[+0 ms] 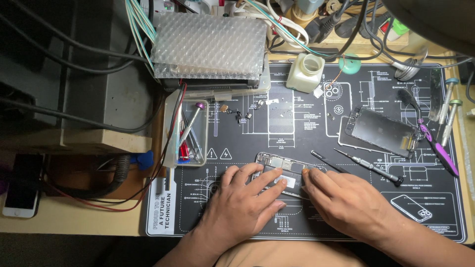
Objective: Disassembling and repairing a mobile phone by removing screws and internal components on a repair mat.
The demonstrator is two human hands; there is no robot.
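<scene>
Head view of an electronics repair bench, described from largest item to smallest. A black work mat (346, 212) printed with white diagrams covers the desk; at its far edge stands a box wrapped in bubble wrap (208, 44), amid a tangle of cables (316, 24). A clear plastic tray (187, 133) of tools sits at the mat's left edge, and a white phone (21, 193) lies well apart on the left of the desk. The opened phone body (279, 170), back down with its internals exposed, lies near the mat's middle front. The left hand (242, 202) rests flat on it, fingers spread and pressing down, not curled around anything. The right hand (346, 200) lies at the phone's right edge, fingertips touching the frame; whether it pinches a small tool cannot be told. A detached screen panel (381, 131) lies to the right, with a purple-handled tool (438, 148) just beside it, a thin screwdriver (368, 167) and black tweezers (327, 161) near the right hand. A small white bottle (306, 71) stands at the far edge; tiny loose parts (240, 116) lie beside the tray. Judged by appearance, the phone body is light, stiff and fragile inside; it is best held by its metal side rails, away from the exposed boards and flex cables.
</scene>
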